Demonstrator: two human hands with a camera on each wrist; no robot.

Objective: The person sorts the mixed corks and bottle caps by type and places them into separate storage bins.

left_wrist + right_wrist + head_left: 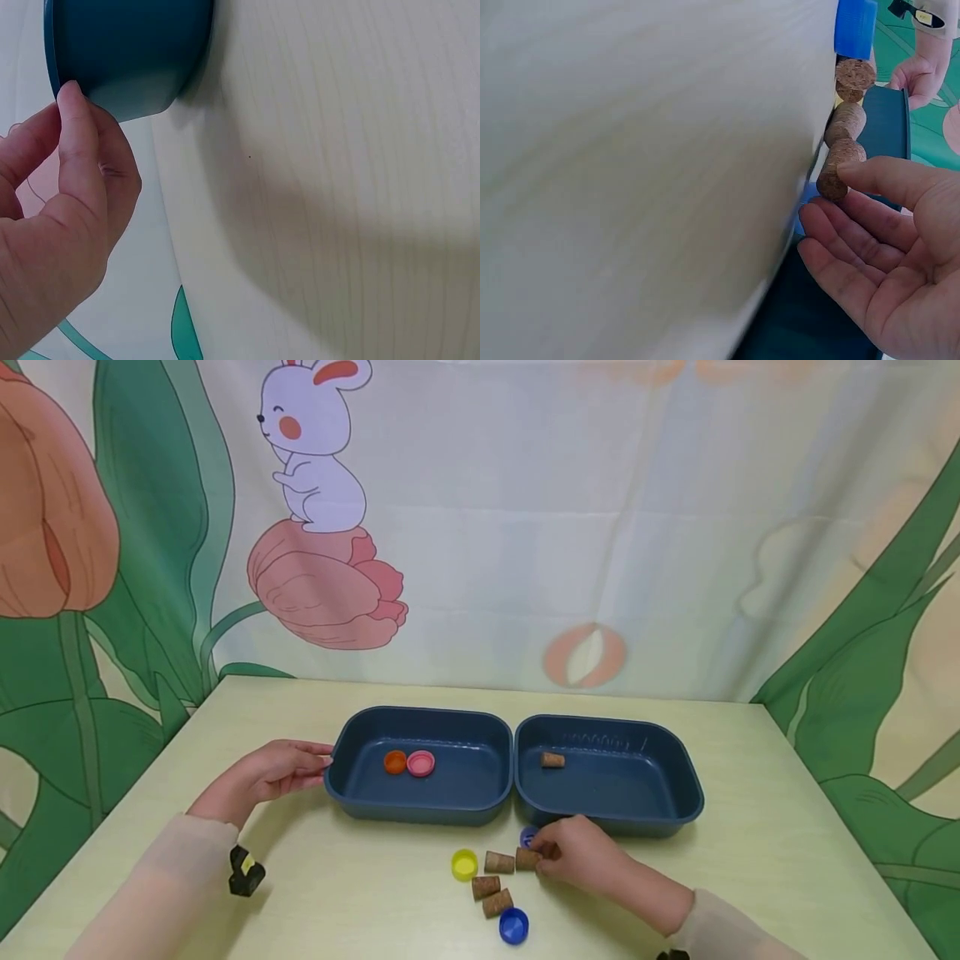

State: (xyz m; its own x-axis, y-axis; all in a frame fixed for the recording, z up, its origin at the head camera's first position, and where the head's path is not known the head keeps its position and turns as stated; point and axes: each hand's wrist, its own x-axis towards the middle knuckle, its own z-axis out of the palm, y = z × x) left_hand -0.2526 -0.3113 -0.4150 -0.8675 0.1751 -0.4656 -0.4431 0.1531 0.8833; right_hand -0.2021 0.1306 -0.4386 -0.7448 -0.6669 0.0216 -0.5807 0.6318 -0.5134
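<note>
My left hand (pixel 288 770) pinches the rim at the left end of the left dark blue tray (pixel 420 814), as the left wrist view also shows. My right hand (pixel 583 853) is in front of the right dark blue tray (pixel 622 824), thumb and fingers at a cork (pixel 841 169) lying on the table. Touching or nearly touching that cork is another cork (pixel 499 862). A blue bottle cap (pixel 528 836) sits just behind the right fingertips, partly hidden. Two more corks (pixel 486 887) lie nearer the front, beside a second blue cap (pixel 513 926). A yellow cap (pixel 464 865) is to their left.
Inside the left tray are an orange cap (pixel 395 762) and a pink cap (pixel 421 764). The right tray holds one cork (pixel 552 761). Both trays stand side by side on a pale wooden table (pixel 360 893), with a printed curtain (pixel 480 568) behind.
</note>
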